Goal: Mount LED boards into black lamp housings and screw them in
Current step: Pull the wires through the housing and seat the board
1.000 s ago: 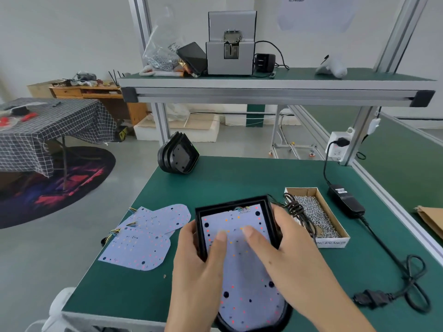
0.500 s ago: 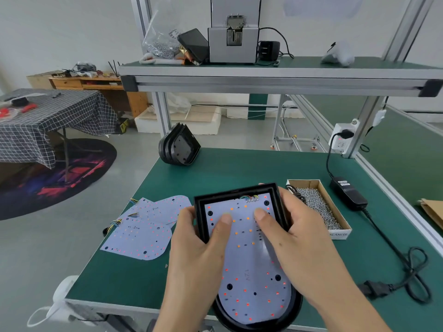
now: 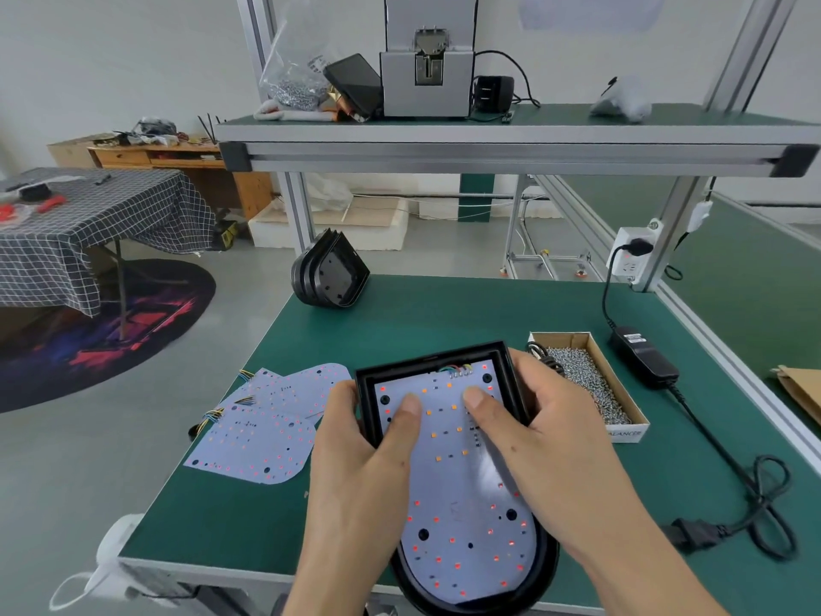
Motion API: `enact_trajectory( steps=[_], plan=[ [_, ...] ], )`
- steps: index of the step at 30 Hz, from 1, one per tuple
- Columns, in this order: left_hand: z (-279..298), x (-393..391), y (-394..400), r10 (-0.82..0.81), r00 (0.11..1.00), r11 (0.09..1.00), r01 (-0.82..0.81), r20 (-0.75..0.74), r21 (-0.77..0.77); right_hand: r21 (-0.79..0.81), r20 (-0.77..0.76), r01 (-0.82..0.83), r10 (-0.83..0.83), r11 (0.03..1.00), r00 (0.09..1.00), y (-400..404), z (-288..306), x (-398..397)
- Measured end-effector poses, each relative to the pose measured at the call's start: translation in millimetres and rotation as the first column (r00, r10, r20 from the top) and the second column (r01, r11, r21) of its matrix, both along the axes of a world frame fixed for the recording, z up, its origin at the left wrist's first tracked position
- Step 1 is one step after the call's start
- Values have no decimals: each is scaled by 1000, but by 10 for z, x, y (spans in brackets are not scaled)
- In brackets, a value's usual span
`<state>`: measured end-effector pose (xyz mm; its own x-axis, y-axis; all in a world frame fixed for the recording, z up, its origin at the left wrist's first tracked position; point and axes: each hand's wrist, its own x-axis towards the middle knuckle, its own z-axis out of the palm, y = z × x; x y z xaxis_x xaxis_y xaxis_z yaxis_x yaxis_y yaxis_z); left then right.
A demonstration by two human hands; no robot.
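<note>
The white rounded LED board (image 3: 462, 486) now sits deeper in the black plastic lamp housing (image 3: 511, 375); left hand (image 3: 360, 473) and right hand (image 3: 546, 442) grip the housing, thumbs pressing; screws box (image 3: 622, 380) at two o'clock

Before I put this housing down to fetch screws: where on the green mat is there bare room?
The bare mat lies between the stacked housings at the far left and the screw box. The near right, between the right hand and the power cable, is also free. The left is crowded with spare LED boards.
</note>
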<state>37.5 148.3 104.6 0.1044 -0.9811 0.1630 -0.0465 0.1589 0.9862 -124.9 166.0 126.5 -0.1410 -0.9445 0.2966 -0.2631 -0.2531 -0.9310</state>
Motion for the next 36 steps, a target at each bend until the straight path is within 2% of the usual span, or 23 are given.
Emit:
enact_trajectory(
  steps=[3, 7, 10, 12, 15, 19, 21, 23, 29, 32, 36],
  plan=[
    [4, -11, 4, 0, 1000, 1000, 0, 18, -11, -18, 34, 5, -4, 1000, 999, -14, -30, -3],
    [-61, 1, -13, -194, 966, 971, 214, -169, 106, 6, 140, 153, -152, 988, 978, -126, -87, -98],
    [-118, 40, -28, -337, 939, 932, 343, -69, 120, 31, 187, 212, -214, 977, 959, -250, -86, -211],
    [-142, 25, -56, -342, 939, 936, 338, 28, 103, 32, 169, 216, -218, 976, 961, -316, -62, -231],
    [-137, -18, -165, -294, 951, 955, 288, 99, 69, 49, 137, 203, -208, 978, 968, -398, -5, -218],
    [-64, -44, -342, -208, 976, 978, 207, 70, 14, 120, 247, 27, -56, 992, 967, -434, 54, -255],
    [-26, -53, -434, -162, 986, 987, 162, 29, -7, 154, 158, 21, -45, 988, 986, -389, 21, -262],
    [19, -74, -522, -134, 991, 991, 134, -3, -22, 123, 60, 27, -35, 992, 998, -357, -33, -234],
    [39, -197, -841, -122, 990, 992, 123, 64, -1, 64, 65, 77, -81, 995, 995, -601, -106, -263],
    [-163, -228, -979, -123, 987, 988, 112, 104, 109, 163, 48, 98, -108, 982, 993, -738, -342, -265],
    [-635, -194, -951, -182, 973, 944, 133, 140, 302, 340, -82, 173, -154, 924, 985, -706, -863, -214]
  ],
)
